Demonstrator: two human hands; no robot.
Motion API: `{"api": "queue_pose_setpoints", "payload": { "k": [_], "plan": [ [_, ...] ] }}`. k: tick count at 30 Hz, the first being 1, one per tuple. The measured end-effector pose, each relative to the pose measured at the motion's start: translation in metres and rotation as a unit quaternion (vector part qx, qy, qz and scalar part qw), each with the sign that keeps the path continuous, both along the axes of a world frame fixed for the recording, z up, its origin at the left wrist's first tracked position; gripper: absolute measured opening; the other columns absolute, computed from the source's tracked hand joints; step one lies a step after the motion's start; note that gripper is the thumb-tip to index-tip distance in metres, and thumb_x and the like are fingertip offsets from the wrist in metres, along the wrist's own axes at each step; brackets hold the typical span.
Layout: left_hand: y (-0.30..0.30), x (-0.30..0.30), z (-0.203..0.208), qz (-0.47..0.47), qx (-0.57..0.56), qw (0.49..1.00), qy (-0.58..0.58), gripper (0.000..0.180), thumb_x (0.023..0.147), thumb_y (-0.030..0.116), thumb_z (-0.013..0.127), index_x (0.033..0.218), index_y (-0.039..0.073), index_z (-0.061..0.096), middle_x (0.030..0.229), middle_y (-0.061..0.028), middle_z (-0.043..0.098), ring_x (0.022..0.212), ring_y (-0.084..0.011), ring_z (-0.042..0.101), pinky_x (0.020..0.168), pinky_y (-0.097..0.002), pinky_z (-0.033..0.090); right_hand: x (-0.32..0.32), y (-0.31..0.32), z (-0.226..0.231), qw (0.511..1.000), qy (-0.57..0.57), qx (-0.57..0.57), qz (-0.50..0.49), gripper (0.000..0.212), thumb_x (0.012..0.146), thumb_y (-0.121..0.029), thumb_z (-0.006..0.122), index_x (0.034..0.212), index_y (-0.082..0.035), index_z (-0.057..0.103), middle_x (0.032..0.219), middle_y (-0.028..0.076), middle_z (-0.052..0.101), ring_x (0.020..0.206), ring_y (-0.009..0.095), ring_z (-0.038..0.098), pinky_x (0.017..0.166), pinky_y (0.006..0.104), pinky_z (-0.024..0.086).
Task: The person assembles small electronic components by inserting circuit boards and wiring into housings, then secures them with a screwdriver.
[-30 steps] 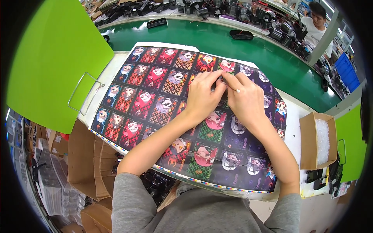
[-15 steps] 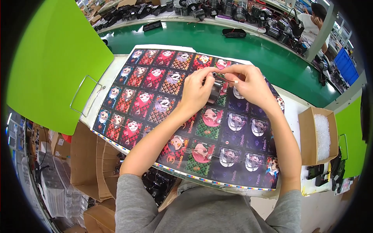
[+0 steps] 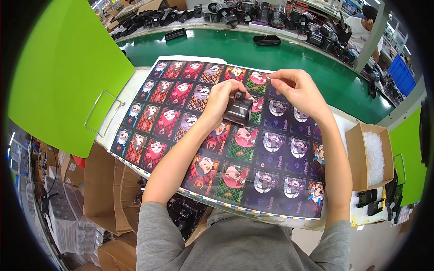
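Note:
My left hand is closed round a glossy black plastic housing, held tilted over the middle of the printed sheet. A small round dark part sits at its upper end, partly hidden by my fingers. To the right and a little farther away, my right hand is pinched, thumb against forefinger. A tiny pale tip shows at those fingertips; what it belongs to is too small to tell. The right hand is apart from the housing.
A green belt runs behind the table, carrying black housings. An open cardboard box of small clear pieces stands right. Green panels flank the table. A person sits far right. Cardboard boxes stand lower left.
My hands have drawn apart. The left, with the housing, has moved slightly left and nearer and turned it; the right has lifted away to the right. Housings on the belt have shifted left.

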State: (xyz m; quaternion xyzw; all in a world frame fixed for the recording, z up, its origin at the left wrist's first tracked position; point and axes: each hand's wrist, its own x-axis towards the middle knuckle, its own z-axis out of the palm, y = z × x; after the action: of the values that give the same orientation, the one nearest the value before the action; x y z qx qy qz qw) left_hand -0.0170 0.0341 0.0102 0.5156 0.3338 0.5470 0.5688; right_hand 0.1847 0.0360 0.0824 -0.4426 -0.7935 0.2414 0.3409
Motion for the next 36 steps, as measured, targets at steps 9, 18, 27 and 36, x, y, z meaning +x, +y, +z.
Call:
{"api": "queue_pose_setpoints", "payload": {
  "k": [9, 18, 27, 36],
  "plan": [
    [-0.003, 0.005, 0.000, -0.024, 0.186, 0.979, 0.081, 0.028, 0.073, 0.008, 0.049, 0.100, -0.001, 0.055, 0.075, -0.0053, 0.057, 0.073, -0.0124, 0.056, 0.070, -0.0262, 0.044, -0.003, -0.004, 0.003, 1.000, -0.005, -0.006, -0.006, 0.023, 0.086, -0.011, 0.054, 0.106, -0.001, 0.060, 0.067, 0.004, 0.056, 0.060, 0.009, 0.050, 0.056, 0.0246, 0.042],
    [0.053, -0.018, 0.005, 0.310, 0.464, 0.595, 0.578, 0.017, 0.078, 0.014, 0.058, 0.094, 0.006, 0.058, 0.082, -0.0089, 0.053, 0.077, -0.0249, 0.054, 0.066, -0.0364, 0.044, 0.002, -0.002, 0.003, 0.996, -0.018, 0.077, -0.043, 0.025, 0.083, -0.011, 0.056, 0.105, -0.001, 0.060, 0.063, 0.006, 0.055, 0.054, 0.010, 0.046, 0.052, 0.0273, 0.039],
    [0.035, -0.041, -0.016, 0.282, 0.253, 0.637, 0.671, 0.056, 0.084, 0.041, 0.051, 0.127, 0.006, 0.042, 0.132, -0.0266, 0.033, 0.123, -0.0405, 0.034, 0.095, -0.0659, 0.022, -0.001, -0.012, 0.009, 0.996, -0.059, 0.047, -0.047, 0.025, 0.082, -0.015, 0.056, 0.102, 0.001, 0.061, 0.081, 0.019, 0.065, 0.072, 0.029, 0.063, 0.070, 0.0351, 0.048],
    [-0.164, -0.063, 0.030, -0.405, 0.173, 0.849, 0.294, 0.043, 0.078, 0.016, 0.064, 0.117, 0.002, 0.053, 0.112, -0.0166, 0.055, 0.099, -0.0319, 0.054, 0.086, -0.0365, 0.043, 0.044, -0.021, -0.002, 0.986, -0.143, 0.038, -0.073, 0.018, 0.077, -0.010, 0.059, 0.087, 0.004, 0.064, 0.081, 0.022, 0.062, 0.076, 0.035, 0.062, 0.070, 0.0387, 0.048]
  ]
}}
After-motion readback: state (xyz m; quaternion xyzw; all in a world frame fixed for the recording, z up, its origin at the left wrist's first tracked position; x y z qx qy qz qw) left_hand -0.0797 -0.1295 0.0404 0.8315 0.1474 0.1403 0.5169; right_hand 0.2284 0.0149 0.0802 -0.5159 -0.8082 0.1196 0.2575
